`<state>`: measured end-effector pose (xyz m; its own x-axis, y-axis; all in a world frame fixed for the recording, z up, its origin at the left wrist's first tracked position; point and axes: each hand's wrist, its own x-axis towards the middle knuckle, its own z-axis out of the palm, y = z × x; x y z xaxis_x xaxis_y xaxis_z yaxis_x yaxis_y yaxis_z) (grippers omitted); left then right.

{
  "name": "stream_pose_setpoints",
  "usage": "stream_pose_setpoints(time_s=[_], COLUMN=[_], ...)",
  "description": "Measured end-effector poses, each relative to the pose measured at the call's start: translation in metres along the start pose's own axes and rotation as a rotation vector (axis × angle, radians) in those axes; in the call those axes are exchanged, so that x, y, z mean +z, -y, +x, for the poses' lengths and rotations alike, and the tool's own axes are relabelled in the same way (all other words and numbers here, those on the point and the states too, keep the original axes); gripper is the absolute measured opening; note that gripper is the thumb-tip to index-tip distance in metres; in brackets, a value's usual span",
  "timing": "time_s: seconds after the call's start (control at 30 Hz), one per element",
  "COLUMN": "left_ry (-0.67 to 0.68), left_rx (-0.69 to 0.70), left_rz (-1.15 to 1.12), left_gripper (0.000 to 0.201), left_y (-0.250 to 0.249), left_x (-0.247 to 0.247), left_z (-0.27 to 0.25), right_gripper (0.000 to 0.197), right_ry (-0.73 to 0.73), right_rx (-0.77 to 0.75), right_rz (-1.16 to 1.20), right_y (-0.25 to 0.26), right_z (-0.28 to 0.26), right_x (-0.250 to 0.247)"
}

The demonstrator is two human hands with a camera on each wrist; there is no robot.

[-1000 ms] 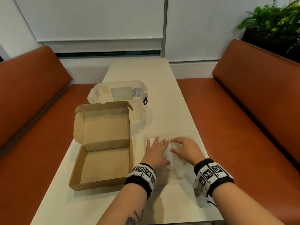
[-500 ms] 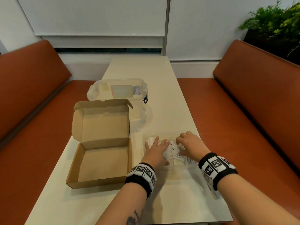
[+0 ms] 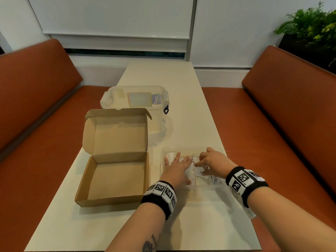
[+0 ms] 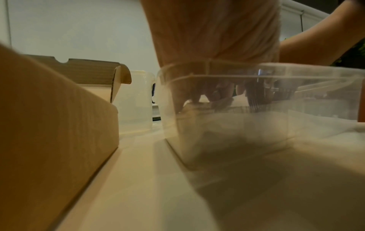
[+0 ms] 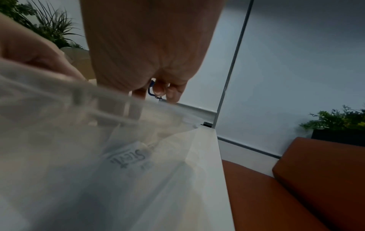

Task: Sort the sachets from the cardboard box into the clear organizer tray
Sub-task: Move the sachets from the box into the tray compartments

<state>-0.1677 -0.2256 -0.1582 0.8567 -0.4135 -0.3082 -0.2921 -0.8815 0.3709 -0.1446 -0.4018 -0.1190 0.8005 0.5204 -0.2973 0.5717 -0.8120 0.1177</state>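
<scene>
The clear organizer tray (image 3: 190,149) sits at the table's near right. Several white sachets (image 3: 200,172) lie in it, one printed "Stevia" (image 3: 215,179). My left hand (image 3: 179,161) lies flat with straight fingers, pressing on the sachets in the tray's left part. My right hand (image 3: 201,168) reaches into the middle with curled fingers, index and thumb pinching a sachet. The brown cardboard box (image 3: 112,171) stands open and empty to the left. The left wrist view shows my fingers (image 4: 217,93) through the tray wall (image 4: 276,109). In the right wrist view a Stevia sachet (image 5: 128,156) lies below my fingers (image 5: 173,92).
A lidded clear storage tub (image 3: 134,100) stands behind the cardboard box, whose lid (image 3: 116,131) is raised. The narrow cream table (image 3: 181,88) runs between two orange benches (image 3: 272,142). A potted plant (image 3: 312,26) is at the far right.
My right hand has drawn a little to the right, off the left hand's side, uncovering the sachets between them. The left hand has stayed flat in the tray.
</scene>
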Motion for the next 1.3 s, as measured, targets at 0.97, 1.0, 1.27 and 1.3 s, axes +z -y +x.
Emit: stream_pose_setpoints(time_s=[0.97,1.0,1.27,1.3], left_ry=[-0.012,-0.011,-0.411,-0.467], left_rx=[-0.022,-0.018,-0.057,-0.114], left_rz=[-0.008,0.021,-0.126,-0.082], left_gripper=[0.088,0.088,0.047,0.042], left_y=[-0.003,-0.003,0.015,0.021], left_x=[-0.001,-0.002,-0.023,-0.028], left_z=[-0.001,-0.001,-0.014,-0.016], right_gripper=[0.027,0.028,0.025,0.024], right_ry=[-0.123,-0.125,-0.377,-0.394], right_rx=[0.361,0.366,0.337,0.318], right_rz=[0.247,0.251,0.378,0.431], right_y=[-0.006,-0.006,0.034,0.045], right_z=[-0.031,-0.031,-0.016,-0.011], right_x=[0.032,0.032,0.003,0.001])
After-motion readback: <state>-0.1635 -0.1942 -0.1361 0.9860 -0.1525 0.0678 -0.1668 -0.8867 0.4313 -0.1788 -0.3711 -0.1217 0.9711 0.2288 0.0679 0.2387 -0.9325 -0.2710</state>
